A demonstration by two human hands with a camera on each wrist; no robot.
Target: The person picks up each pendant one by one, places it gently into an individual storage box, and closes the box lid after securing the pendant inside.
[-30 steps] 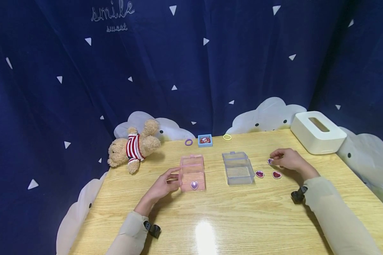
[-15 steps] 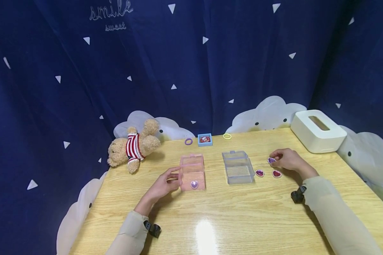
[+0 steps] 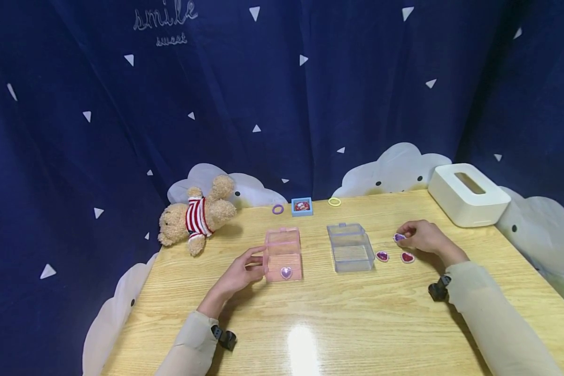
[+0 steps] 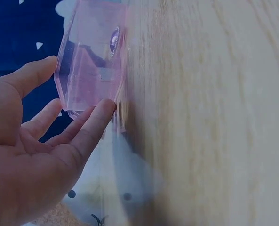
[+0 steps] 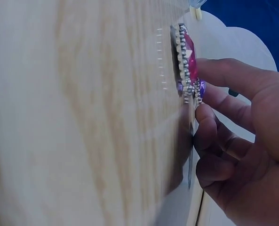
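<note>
My left hand (image 3: pixel 238 272) touches the left side of an open pink clear plastic box (image 3: pixel 284 260), its fingers loosely extended. A lilac heart-shaped gem (image 3: pixel 286 272) lies inside the box; the left wrist view shows the fingertips (image 4: pixel 107 107) right at the box's end wall. On the right, my right hand (image 3: pixel 423 236) pinches a purple heart-shaped gem (image 3: pixel 398 237) between thumb and fingers, low over the table. In the right wrist view this purple gem (image 5: pixel 203 88) is partly hidden behind a red gem (image 5: pixel 190 54). A magenta gem (image 3: pixel 382 256) and a red heart gem (image 3: pixel 407 257) lie close by.
An open bluish clear box (image 3: pixel 351 255) stands between the hands. Behind are a purple ring (image 3: pixel 278 209), a small blue square box (image 3: pixel 302 207) and a yellow ring (image 3: pixel 335 202). A teddy bear (image 3: pixel 198 216) lies back left; a white tissue box (image 3: pixel 469 196) stands back right.
The purple gem shows a little more between my right fingers than a second ago. My left hand and the boxes stay where they were.
</note>
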